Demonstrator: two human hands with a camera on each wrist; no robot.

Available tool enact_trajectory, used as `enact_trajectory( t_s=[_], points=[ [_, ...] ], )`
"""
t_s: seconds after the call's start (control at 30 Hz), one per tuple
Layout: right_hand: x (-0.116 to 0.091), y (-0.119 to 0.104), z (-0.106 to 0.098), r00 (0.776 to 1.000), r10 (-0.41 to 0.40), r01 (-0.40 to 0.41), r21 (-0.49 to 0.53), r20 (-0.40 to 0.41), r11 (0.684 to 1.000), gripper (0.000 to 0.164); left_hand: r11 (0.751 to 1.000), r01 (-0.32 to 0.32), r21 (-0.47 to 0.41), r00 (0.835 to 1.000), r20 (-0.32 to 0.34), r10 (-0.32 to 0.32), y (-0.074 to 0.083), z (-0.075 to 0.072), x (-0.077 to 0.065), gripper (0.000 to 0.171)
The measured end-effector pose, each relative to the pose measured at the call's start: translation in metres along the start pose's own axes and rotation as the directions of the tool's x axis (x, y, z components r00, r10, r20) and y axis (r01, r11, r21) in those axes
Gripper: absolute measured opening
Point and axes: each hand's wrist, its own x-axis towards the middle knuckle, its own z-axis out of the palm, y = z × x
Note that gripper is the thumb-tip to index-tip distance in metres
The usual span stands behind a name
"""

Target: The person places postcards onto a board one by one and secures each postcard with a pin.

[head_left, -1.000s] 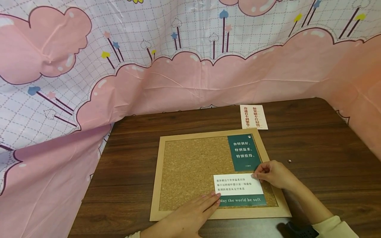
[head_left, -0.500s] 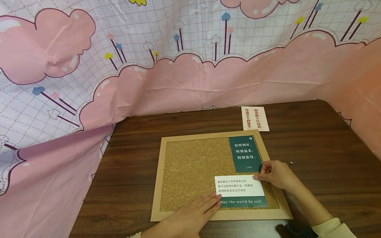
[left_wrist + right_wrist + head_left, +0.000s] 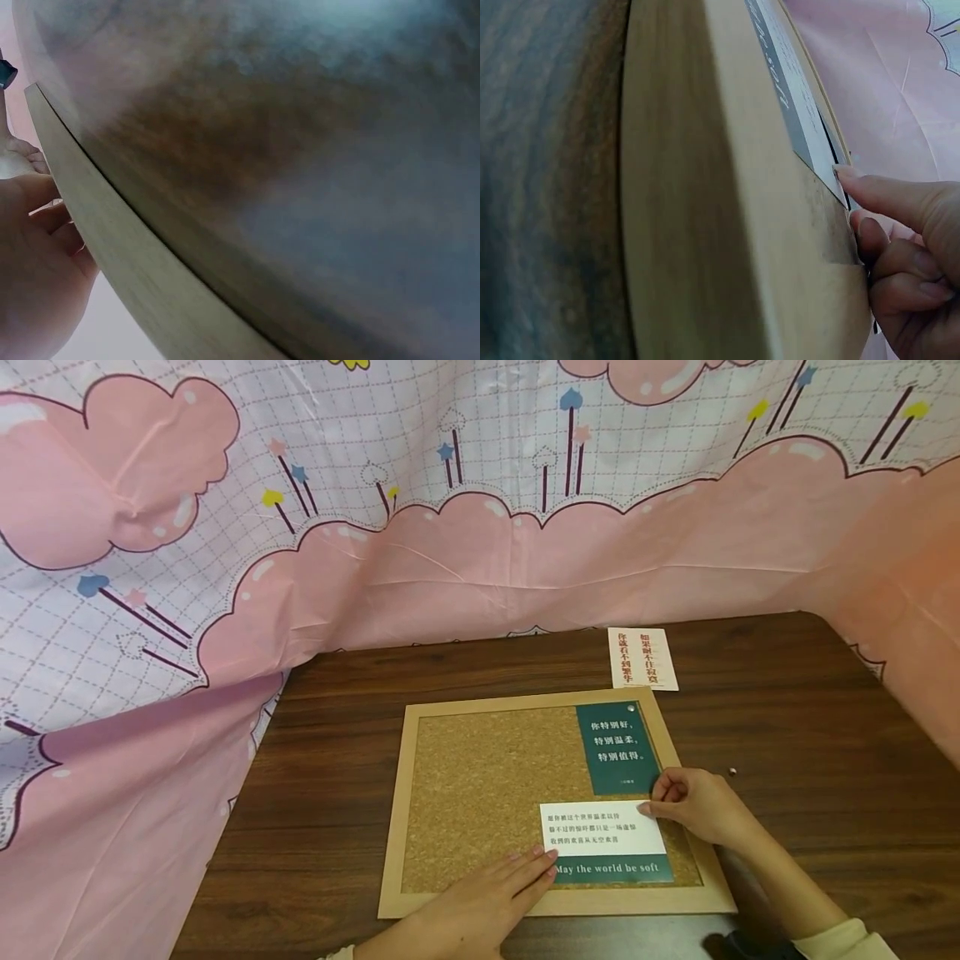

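On the framed corkboard lies a white-and-green card printed with small characters and "May the world be soft". My left hand lies flat over the lower frame, straight fingertips on the card's lower left corner. At the card's upper right corner, my right hand pinches it, thumb on the face and other fingers curled; the right wrist view shows this edge-on. A dark green card sits just above, with a small silvery tack in its top right corner.
A white card with red characters lies on the brown wooden table behind the board. One small shiny tack rests on the wood, right of the frame. A pink and white patterned cloth hangs behind and at both sides.
My right thumb stays at the card's corner, while its index finger has shifted slightly up and off the card. The left hand and the board have not moved.
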Motion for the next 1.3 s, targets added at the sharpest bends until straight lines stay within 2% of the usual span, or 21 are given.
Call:
enact_trajectory(
  t_s=[0.3, 0.53, 0.63, 0.87, 1.1, 1.3],
  points=[
    [-0.002, 0.001, -0.005, 1.0, -0.021, 0.02, 0.072, 0.015, 0.997, 0.032, 1.0, 0.001, 0.015, 1.0, -0.012, -0.001, 0.001, -0.002, -0.001, 0.108],
    [-0.001, 0.002, -0.005, 0.999, -0.012, 0.008, 0.098, 0.036, 0.995, 0.031, 0.999, -0.002, -0.046, 1.0, 0.022, 0.003, -0.001, -0.006, -0.002, 0.105],
    [-0.001, 0.003, -0.005, 0.999, -0.013, 0.009, 0.1, 0.038, 0.995, 0.03, 0.998, 0.003, -0.066, 0.999, 0.035, -0.001, -0.001, -0.008, -0.003, 0.104],
    [-0.002, 0.002, -0.006, 0.999, -0.017, 0.012, 0.106, 0.039, 0.994, 0.031, 1.0, -0.006, -0.03, 1.0, 0.02, 0.007, -0.002, -0.007, -0.006, 0.102],
    [-0.001, 0.005, -0.007, 0.999, -0.025, 0.02, 0.111, 0.044, 0.994, 0.031, 0.998, -0.01, -0.062, 0.999, 0.037, 0.012, -0.005, -0.004, -0.008, 0.1],
    [-0.001, 0.006, -0.01, 0.999, -0.042, 0.04, 0.094, 0.026, 0.995, 0.031, 0.995, 0.008, -0.103, 0.999, 0.052, -0.002, -0.005, -0.008, -0.01, 0.098]
  ],
)
